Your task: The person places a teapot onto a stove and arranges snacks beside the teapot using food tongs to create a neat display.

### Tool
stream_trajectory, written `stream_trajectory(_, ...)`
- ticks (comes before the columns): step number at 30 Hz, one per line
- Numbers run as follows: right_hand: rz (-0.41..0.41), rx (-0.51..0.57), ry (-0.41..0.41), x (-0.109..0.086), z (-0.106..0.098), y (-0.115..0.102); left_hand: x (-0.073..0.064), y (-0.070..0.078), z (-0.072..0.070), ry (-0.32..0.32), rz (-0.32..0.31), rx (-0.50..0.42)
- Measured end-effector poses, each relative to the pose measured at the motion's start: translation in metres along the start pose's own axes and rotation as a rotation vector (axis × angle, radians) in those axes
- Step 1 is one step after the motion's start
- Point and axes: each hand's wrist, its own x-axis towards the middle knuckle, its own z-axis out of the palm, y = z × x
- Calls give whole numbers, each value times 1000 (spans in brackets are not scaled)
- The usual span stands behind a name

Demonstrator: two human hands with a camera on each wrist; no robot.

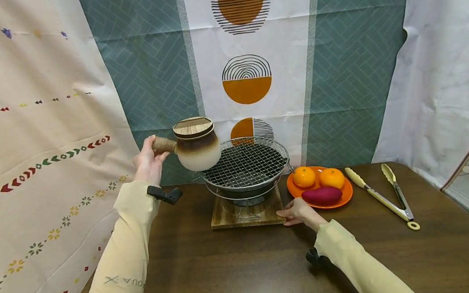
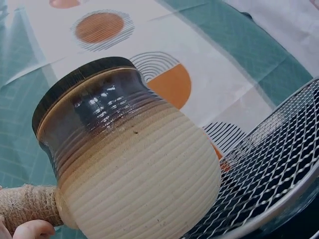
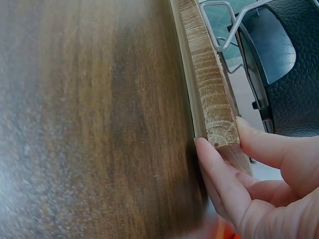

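Note:
My left hand point(image 1: 148, 160) grips the twine-wrapped handle point(image 1: 164, 145) of a brown and cream ceramic pot point(image 1: 198, 152) with a wooden lid point(image 1: 193, 126). The pot is held up at the left edge of a round tabletop grill, its base over or against the wire mesh point(image 1: 245, 163); whether they touch I cannot tell. Under the grill lies a square wooden board point(image 1: 222, 214). My right hand point(image 1: 299, 212) pinches the board's front right corner between thumb and fingers, seen close in the right wrist view at the board's edge point(image 3: 212, 99).
To the right, an orange plate point(image 1: 344, 198) carries two oranges point(image 1: 304, 177) and a purple sweet potato point(image 1: 322, 196). Tongs point(image 1: 387, 204) with cream tips lie beyond it, spread apart. A patterned curtain point(image 1: 153, 71) hangs behind the brown table point(image 1: 225, 263), another cloth at left.

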Motion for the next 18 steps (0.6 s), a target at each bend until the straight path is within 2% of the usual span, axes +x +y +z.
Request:
stream_trajectory(8,-5,5,-9,0,0,0,-4,-17,13,-13,60,44)
stream_trajectory(13,-1,8,-4,0,0,0,-6,-27,20,0,77,50)
stream_trajectory(18,4,11,0,2,-1,1,-8,-37,25,-24,82,56)
